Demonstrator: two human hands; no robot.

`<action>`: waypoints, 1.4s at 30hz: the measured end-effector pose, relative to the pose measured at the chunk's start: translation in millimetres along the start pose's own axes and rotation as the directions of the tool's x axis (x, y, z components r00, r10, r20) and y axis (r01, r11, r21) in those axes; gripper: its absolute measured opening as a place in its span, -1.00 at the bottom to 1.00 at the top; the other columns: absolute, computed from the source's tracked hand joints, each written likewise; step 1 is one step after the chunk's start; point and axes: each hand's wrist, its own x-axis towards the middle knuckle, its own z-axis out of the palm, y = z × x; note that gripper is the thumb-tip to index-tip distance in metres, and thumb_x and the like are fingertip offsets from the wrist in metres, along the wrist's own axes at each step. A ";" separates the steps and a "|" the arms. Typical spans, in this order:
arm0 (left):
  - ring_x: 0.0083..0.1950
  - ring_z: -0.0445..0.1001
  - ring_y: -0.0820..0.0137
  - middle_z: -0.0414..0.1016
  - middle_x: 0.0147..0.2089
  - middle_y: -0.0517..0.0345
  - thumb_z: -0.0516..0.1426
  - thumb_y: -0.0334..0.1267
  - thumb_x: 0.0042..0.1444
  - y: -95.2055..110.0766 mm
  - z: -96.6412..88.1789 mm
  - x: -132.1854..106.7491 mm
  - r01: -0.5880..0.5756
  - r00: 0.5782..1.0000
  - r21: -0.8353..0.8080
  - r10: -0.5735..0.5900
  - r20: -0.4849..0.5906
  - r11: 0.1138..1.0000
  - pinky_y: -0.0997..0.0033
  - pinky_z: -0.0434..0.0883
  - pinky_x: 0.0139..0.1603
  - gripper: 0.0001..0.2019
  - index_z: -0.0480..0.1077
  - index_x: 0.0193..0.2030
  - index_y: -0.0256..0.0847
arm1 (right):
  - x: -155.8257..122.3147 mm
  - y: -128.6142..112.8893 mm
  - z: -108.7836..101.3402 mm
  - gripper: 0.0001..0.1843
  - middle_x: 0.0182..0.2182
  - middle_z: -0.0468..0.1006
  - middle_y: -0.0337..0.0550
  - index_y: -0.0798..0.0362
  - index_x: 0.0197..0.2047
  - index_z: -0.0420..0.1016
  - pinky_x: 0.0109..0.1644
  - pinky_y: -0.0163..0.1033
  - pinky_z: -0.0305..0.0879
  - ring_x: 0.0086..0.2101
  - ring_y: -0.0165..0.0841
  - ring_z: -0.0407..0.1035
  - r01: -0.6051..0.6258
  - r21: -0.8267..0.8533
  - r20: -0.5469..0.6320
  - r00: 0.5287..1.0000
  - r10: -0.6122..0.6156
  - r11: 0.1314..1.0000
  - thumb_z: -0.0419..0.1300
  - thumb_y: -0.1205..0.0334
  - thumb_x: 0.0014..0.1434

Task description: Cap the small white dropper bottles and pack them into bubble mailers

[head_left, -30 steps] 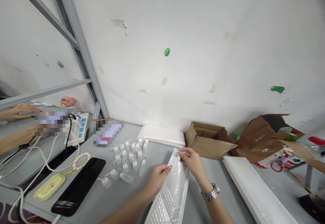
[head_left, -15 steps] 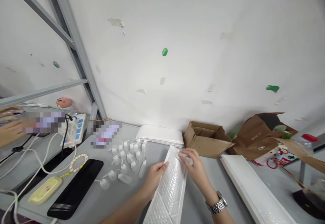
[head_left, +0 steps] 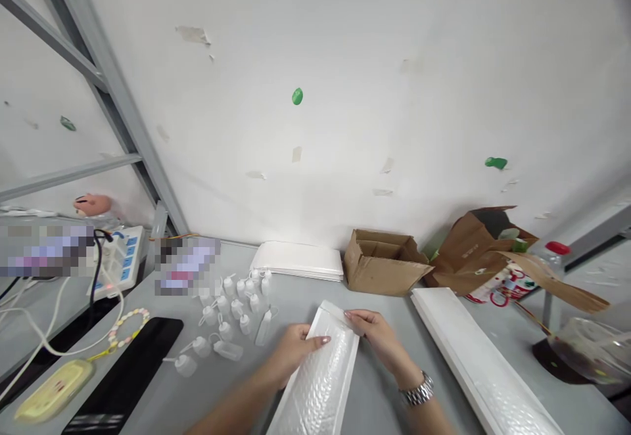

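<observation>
A white bubble mailer [head_left: 323, 369] lies slanted in front of me, its top end pointing away. My left hand [head_left: 298, 349] grips its left edge, thumb on the bubbled face and the other fingers underneath. At the top right corner, the flap is pinched between the thumb and fingers of my right hand [head_left: 372, 333], which has a metal watch on the wrist. To the left of the mailer stand several small translucent squeeze bottles [head_left: 236, 308] with capped tips; a few lie on their sides.
A stack of white mailers [head_left: 298, 261] lies by the wall, and another stack [head_left: 480, 356] is on the right. An open cardboard box [head_left: 387, 274], a brown paper bag [head_left: 473, 251] and a drink cup [head_left: 586, 349] stand beyond. A black phone [head_left: 131, 372], power strip [head_left: 121, 261] and cables are left.
My right hand has shifted from the mailer's right side to its top flap, now pinching the corner. The view has turned slightly right. My left hand still holds the left edge.
</observation>
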 end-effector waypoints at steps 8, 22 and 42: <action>-0.25 0.50 0.20 0.59 -0.33 0.04 0.30 -0.02 -0.25 -7.1 2.4 3.5 -0.126 0.992 -0.093 0.122 -0.044 0.988 0.32 0.35 -0.20 -0.56 0.50 -0.27 -0.32 | -17.5 10.4 26.7 -0.61 -0.07 0.50 -0.03 -0.02 -0.09 0.53 0.11 -0.07 0.18 -0.04 -0.19 0.34 0.261 -0.216 -0.142 0.945 -0.295 0.941 0.18 -0.01 0.06; -0.23 0.52 0.10 0.60 -0.31 -0.01 0.36 -0.10 -0.40 -4.4 7.0 -0.2 -0.038 0.997 0.154 0.049 -0.068 0.987 0.28 0.39 -0.25 -0.54 0.48 -0.32 -0.33 | -20.6 7.5 32.3 -0.64 -0.46 0.59 -0.11 0.16 -0.40 0.55 -0.33 -0.27 0.29 -0.44 -0.30 0.41 -0.001 0.316 -0.138 0.989 0.046 0.949 0.39 0.05 -0.21; -0.19 0.51 0.17 0.60 -0.26 -0.03 0.33 -0.12 -0.24 2.7 2.4 -4.8 0.032 0.996 -0.067 -0.026 0.087 0.997 0.27 0.34 -0.12 -0.59 0.52 -0.24 -0.33 | -17.0 -7.0 2.3 -0.71 -0.19 0.56 -0.12 -0.12 -0.14 0.56 -0.02 -0.12 0.27 -0.15 -0.24 0.41 0.234 -0.089 0.164 0.962 -0.218 0.968 0.17 0.03 0.09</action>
